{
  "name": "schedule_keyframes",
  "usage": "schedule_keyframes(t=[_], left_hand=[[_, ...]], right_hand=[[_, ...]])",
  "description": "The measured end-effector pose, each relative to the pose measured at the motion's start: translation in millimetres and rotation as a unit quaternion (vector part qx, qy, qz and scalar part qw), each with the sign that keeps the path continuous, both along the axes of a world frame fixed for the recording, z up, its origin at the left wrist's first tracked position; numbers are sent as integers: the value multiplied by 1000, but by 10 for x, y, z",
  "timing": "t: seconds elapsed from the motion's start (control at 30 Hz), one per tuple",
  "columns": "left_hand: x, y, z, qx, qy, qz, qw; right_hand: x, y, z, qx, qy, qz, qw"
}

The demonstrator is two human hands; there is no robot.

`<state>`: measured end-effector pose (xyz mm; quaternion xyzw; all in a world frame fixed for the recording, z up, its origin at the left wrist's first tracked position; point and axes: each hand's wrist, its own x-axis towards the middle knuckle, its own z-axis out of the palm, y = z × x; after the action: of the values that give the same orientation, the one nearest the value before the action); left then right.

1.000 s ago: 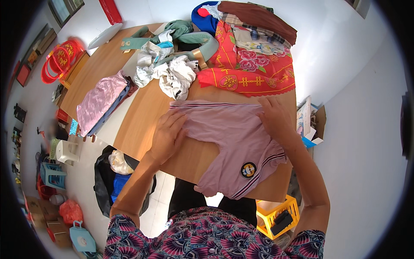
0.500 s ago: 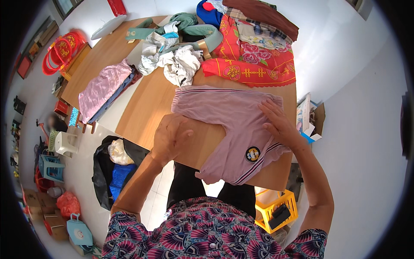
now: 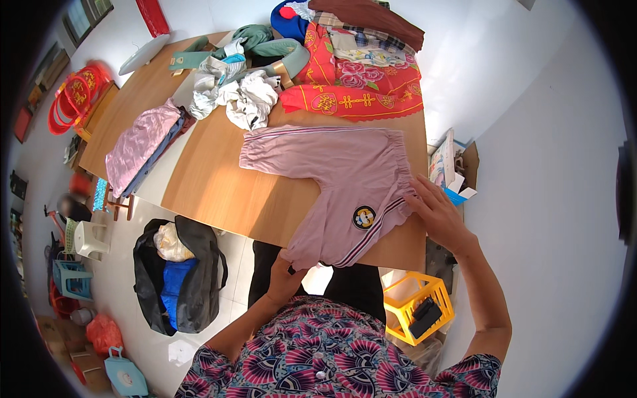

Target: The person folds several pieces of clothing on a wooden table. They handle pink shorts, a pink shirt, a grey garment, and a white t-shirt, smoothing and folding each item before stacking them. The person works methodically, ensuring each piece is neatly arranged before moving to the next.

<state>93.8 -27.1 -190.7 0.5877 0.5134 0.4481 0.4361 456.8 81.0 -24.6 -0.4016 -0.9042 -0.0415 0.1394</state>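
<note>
A pair of pink trousers [image 3: 345, 172] with striped side seams and a round cartoon patch lies spread on the wooden table [image 3: 206, 192]. Its gathered waistband is on the right; one leg points left and the other comes toward me. My left hand [image 3: 285, 282] is closed on the cuff of the nearer leg, at the table's front edge. At the near end of the waistband, my right hand [image 3: 441, 215] touches the cloth with its fingers stretched out and its thumb apart.
Crumpled white clothes [image 3: 251, 99], a red flowered cloth [image 3: 358, 99] and more garments lie at the back. Folded clothes [image 3: 142, 142] rest on the left. A black bag [image 3: 209, 285] and a yellow basket [image 3: 431, 318] stand below the table. A box [image 3: 458, 169] is near the right wall.
My left hand has come down from above the table and taken hold of the near leg's cuff. My right hand has slid off the trousers' top to the waistband's near end. The view has shifted.
</note>
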Motion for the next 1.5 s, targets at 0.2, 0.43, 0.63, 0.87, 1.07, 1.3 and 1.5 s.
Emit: schedule_keyframes(t=[0.2, 0.43, 0.63, 0.87, 1.07, 1.3, 1.5], left_hand=[[-390, -242, 500, -179, -294, -17, 939], [-451, -258, 1062, -178, -460, -69, 867], [-362, -272, 1219, -209, -421, -118, 875], [-362, -368, 1354, -254, -261, -187, 913], [-359, -370, 1535, -250, -356, -149, 888], [-325, -245, 1387, -161, -513, -84, 839], [-329, -168, 1377, -161, -562, -97, 805]], right_hand=[[160, 85, -167, -14, 87, 0, 996], [-81, 36, -48, 26, 34, 53, 998], [193, 37, -174, 29, 55, 40, 997], [191, -28, -77, 26, 121, 40, 992], [127, 46, -80, -10, 103, 65, 993], [120, 79, -27, -142, 346, 23, 927], [158, 102, -141, -278, 404, -65, 869]])
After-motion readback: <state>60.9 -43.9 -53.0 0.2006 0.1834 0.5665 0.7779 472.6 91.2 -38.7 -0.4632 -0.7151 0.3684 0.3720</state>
